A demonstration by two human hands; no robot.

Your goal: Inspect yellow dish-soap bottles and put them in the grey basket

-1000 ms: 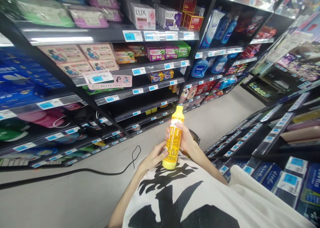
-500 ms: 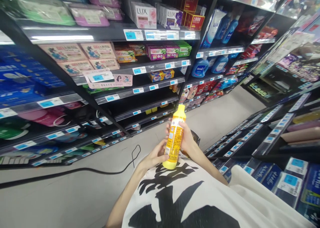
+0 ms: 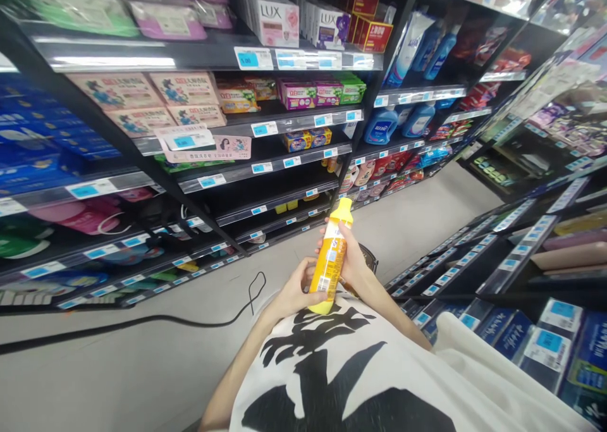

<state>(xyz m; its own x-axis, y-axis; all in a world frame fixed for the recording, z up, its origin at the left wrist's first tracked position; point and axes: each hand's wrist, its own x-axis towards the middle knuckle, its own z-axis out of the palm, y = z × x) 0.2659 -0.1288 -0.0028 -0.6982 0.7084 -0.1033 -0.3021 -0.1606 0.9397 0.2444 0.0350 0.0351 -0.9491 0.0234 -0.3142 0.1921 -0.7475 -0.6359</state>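
A yellow bottle [image 3: 331,255] with a yellow cap and an orange printed label is held in front of my shirt, cap end pointing up and away from me. My left hand [image 3: 298,291] grips its lower part, with the thumb across the front near the base. Around the upper part, below the cap, my right hand [image 3: 351,255] is closed from the right side. Some fingers of both hands are hidden behind the bottle. A label side with small print and a barcode faces me.
Dark shelves [image 3: 279,215] with soap boxes [image 3: 275,22] and blue bottles [image 3: 380,126] run along the left and ahead. More shelving with blue boxes [image 3: 502,331] stands close on my right. A black cable [image 3: 165,320] lies across the grey floor [image 3: 118,381].
The bottle has turned a little about its long axis, so the barcode shows more fully. Both hands keep hold of it in nearly the same place.
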